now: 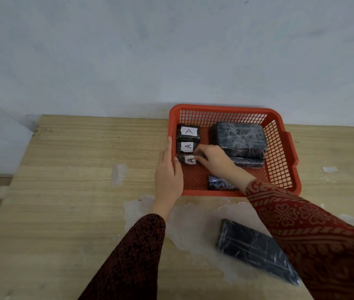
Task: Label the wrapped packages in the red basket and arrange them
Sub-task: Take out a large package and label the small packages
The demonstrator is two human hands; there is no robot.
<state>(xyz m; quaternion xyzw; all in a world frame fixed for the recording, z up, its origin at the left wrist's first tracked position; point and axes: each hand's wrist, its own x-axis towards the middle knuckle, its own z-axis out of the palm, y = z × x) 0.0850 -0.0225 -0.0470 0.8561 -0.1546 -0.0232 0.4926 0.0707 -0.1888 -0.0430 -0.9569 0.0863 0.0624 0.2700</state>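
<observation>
A red mesh basket (280,152) sits at the back right of the wooden table. Three small dark wrapped packages with white "A" labels line its left side: the far one (188,132), the middle one (185,146) and the near one (188,159). My right hand (212,159) reaches into the basket and its fingertips pinch the near labelled package. My left hand (168,172) grips the basket's left rim, thumb outside. Two large unlabelled wrapped packages (239,136) are stacked at the right. A small unlabelled package (219,183) lies by the front wall, partly hidden by my wrist.
A long dark wrapped package (256,250) lies on the table in front of the basket, partly under my right sleeve. Worn pale patches mark the tabletop (74,191). A grey wall rises right behind the basket. The table's left edge drops off beside the floor.
</observation>
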